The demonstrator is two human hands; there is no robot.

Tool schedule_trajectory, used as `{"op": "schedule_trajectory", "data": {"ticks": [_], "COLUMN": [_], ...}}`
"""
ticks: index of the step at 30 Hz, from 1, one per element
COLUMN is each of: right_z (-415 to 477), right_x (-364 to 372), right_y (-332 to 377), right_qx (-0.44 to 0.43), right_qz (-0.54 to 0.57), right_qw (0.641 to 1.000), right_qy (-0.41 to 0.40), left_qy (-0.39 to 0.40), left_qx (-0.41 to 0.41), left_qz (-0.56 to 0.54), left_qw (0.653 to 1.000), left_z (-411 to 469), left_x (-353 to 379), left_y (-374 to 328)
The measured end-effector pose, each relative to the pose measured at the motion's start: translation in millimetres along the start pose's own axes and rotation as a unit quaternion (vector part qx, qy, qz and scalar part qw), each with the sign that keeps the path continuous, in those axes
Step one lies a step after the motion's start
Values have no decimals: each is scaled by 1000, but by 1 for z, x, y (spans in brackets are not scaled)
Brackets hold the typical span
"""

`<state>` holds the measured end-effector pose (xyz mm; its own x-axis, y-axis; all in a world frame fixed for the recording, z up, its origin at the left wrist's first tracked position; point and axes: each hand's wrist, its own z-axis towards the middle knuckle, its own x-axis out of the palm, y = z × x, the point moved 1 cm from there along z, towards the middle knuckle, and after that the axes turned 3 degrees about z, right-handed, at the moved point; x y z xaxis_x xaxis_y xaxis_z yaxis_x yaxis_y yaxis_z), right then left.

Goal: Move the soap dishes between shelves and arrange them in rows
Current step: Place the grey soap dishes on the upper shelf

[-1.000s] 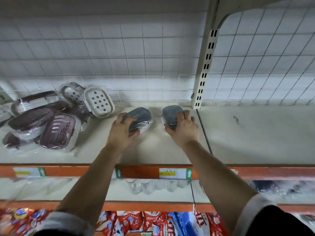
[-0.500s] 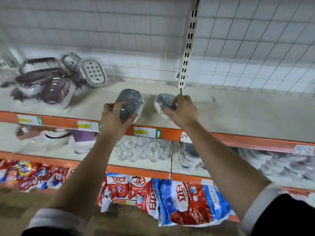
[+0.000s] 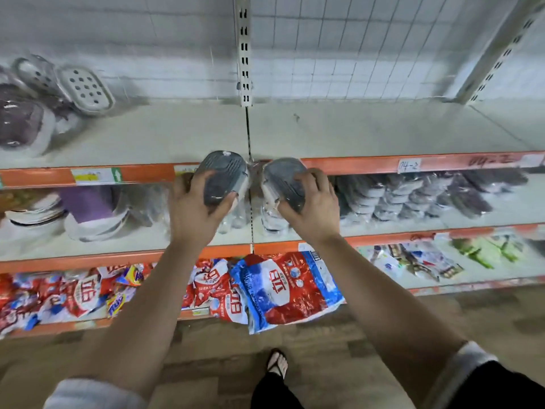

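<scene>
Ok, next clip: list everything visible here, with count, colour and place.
grey soap dishes: two, grey, wrapped, one in each hand, in front of the top shelf edge
soap dish pile: several, purple and white, top shelf far left
white soap dish: one, perforated, leaning at the back of that pile
stacked soap dishes: many, grey and dark, in rows, middle shelf right
bowls: several, white, middle shelf left
detergent bags: many, red, white and blue, bottom shelf
shelf edges: orange, with labels
left hand: holds one dish
right hand: holds the other
foot: one, sandalled, on the floor
</scene>
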<state>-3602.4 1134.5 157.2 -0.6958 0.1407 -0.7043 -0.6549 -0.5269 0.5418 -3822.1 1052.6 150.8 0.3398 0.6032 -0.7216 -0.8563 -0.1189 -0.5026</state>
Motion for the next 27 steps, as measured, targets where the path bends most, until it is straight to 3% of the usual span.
{"op": "schedule_trajectory", "data": {"ticks": [13,20,27], "right_z": [-71,-68,-39], "right_x": [-37,-33,0], "right_y": [-126,-218,-280], "right_qx": [88,60,30], "right_qz": [11,19,18], "right_qw": [994,992,996], "right_qy": [64,111,84], "left_qy": [56,31,-42], "left_qx": [-10,-79,-116], "left_qz": [6,-25,-24], "left_qw": [998,996,992], "left_z": [-85,-106,-99], "left_x": [75,155,216], "left_y": [-68,-108,-119]}}
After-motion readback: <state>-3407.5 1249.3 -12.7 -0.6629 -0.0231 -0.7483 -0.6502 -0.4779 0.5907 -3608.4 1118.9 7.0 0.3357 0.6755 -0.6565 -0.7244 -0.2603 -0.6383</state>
